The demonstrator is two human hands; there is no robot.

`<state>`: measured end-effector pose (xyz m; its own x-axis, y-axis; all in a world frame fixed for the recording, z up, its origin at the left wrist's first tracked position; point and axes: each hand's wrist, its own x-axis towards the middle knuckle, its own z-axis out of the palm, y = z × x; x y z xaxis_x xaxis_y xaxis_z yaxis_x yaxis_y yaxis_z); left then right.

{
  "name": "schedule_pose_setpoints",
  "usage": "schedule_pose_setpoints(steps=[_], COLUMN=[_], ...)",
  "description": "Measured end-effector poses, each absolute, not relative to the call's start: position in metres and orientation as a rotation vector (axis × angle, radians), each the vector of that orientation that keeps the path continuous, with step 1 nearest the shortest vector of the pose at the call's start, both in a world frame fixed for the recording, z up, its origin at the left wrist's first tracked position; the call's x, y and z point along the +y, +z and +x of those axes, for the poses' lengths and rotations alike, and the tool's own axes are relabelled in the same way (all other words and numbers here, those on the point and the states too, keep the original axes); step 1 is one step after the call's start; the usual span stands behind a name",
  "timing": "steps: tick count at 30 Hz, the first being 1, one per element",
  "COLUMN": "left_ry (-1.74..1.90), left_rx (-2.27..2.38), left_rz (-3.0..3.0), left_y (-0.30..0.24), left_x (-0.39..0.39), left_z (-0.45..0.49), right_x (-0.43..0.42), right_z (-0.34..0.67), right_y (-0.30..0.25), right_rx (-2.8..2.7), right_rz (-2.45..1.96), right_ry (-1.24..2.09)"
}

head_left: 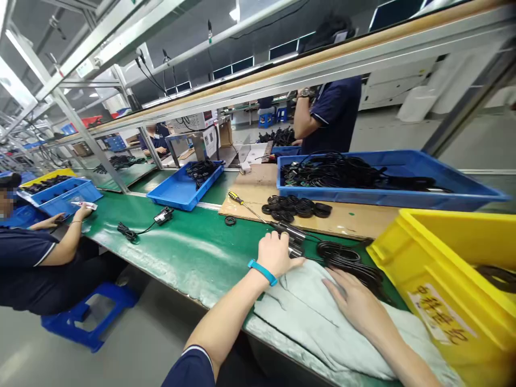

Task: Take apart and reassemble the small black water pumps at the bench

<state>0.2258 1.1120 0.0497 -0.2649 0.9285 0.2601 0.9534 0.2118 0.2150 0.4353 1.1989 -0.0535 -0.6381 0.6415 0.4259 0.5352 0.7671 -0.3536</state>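
My left hand (276,256), with a blue wristband, is closed over a shiny metal cylinder (296,250). Its curled fingers partly hide the cylinder, and the thumb points right. A second dark metal cylinder (291,231) lies just beyond it. Coiled black cables (346,257) rest to the right of these. My right hand (355,298) lies on a pale, rumpled cloth (306,317), with the fingers stretched out. A screwdriver (237,198) with a yellow and black handle lies beyond my left hand, beside a pile of black rings (296,207).
A yellow bin (455,290) stands close on my right. Behind the rings is a blue tray (387,196) of black cables; a smaller blue tray (171,193) sits left. One cabled device (163,216) lies on the green mat (193,242). A co-worker (40,247) sits at left.
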Motion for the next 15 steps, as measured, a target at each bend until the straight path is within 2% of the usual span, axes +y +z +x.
schedule_pose_setpoints(steps=[6,15], left_ry=[-0.676,-0.579], left_rx=[-2.261,-2.616], left_rz=[-1.728,-0.661], left_y=[0.043,0.062], left_x=[1.083,0.962], left_z=[0.165,-0.083], right_x=[1.199,1.198], right_z=[0.442,0.44], right_y=[-0.072,-0.055], right_rx=[-2.311,-2.245], right_rz=[-0.648,-0.328], right_ry=[0.077,-0.21])
